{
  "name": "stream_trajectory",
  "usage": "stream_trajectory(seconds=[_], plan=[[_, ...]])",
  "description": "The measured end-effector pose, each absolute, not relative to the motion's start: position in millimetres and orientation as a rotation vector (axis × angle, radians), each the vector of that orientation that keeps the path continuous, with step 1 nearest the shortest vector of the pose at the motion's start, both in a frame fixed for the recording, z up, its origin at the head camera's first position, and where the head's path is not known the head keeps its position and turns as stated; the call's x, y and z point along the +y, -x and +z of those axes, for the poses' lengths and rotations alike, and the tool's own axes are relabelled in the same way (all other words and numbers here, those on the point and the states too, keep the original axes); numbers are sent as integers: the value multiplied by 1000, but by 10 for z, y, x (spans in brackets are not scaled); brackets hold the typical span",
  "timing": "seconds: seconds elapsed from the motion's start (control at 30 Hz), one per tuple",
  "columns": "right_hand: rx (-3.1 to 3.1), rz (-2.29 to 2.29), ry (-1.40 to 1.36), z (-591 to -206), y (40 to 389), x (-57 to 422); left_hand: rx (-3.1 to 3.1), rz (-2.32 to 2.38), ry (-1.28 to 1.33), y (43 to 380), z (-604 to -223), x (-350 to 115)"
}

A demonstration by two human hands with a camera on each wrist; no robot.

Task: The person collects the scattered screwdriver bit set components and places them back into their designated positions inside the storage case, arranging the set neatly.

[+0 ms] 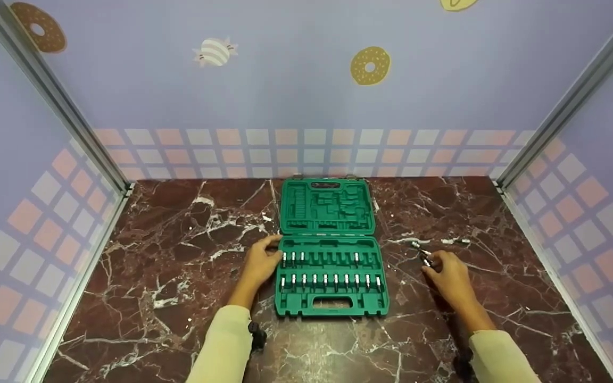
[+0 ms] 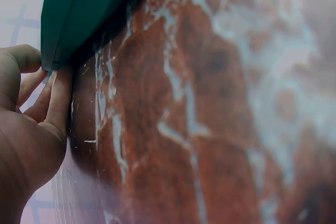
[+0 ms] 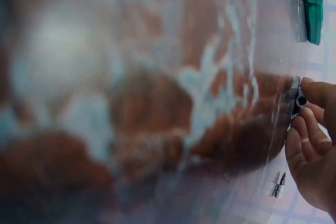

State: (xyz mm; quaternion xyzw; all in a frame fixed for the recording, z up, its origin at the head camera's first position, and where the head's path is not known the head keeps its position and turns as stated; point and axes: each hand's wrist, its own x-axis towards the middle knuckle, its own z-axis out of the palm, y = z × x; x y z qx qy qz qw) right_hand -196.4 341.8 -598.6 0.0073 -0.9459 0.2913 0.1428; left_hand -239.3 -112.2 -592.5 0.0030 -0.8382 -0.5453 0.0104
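Left fingers pinch the left edge of an open case (image 1: 297, 304) on the bench (image 1: 179, 266). Right of the case, the right hand (image 1: 450, 277) pinches a bit (image 1: 427, 261); a loose bit (image 1: 463, 241) lies farther right.

And the left hand (image 1: 262, 261) holds the open green case (image 1: 328, 305) at its left edge, while off to the right, the right hand (image 1: 451, 277) pinches a small metal bit (image 1: 427, 261)!

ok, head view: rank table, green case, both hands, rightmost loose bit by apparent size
1. Table
2. Green case
3. Left hand and right hand: too alike to rank
4. Rightmost loose bit
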Motion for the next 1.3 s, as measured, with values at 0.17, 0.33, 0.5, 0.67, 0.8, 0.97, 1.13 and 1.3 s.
stream_trajectory(seconds=[0.17, 0.33, 0.5, 0.67, 0.8, 0.97, 1.13, 1.3], plan=[[-2736, 828, -31, -5986, 1980, 3386, -2618, -1707, -10, 2393, -5927, -1123], [-2731, 830, -31, -6000, 1982, 3377, -2619, -1729, -8, 2392, -5922, -1122], [-2724, 831, -24, -6007, 1972, 3367, -2612, -1720, -9, 2398, -5934, -1123], [-2724, 812, -11, -6012, 1968, 3357, -2608, -1708, -5, 2395, -5936, -1123], [-2725, 808, -15, -6018, 1957, 3356, -2602, -1713, -4, 2389, -5936, -1117], [-2734, 833, -25, -6013, 1952, 3364, -2616, -1716, -21, 2396, -5928, -1112], [-2755, 864, -9, -5969, 1929, 3360, -2637, -1707, -35, 2401, -5921, -1113], [-2803, 903, 20, -5908, 1919, 3315, -2607, -1698, 5, 2393, -5941, -1118]])
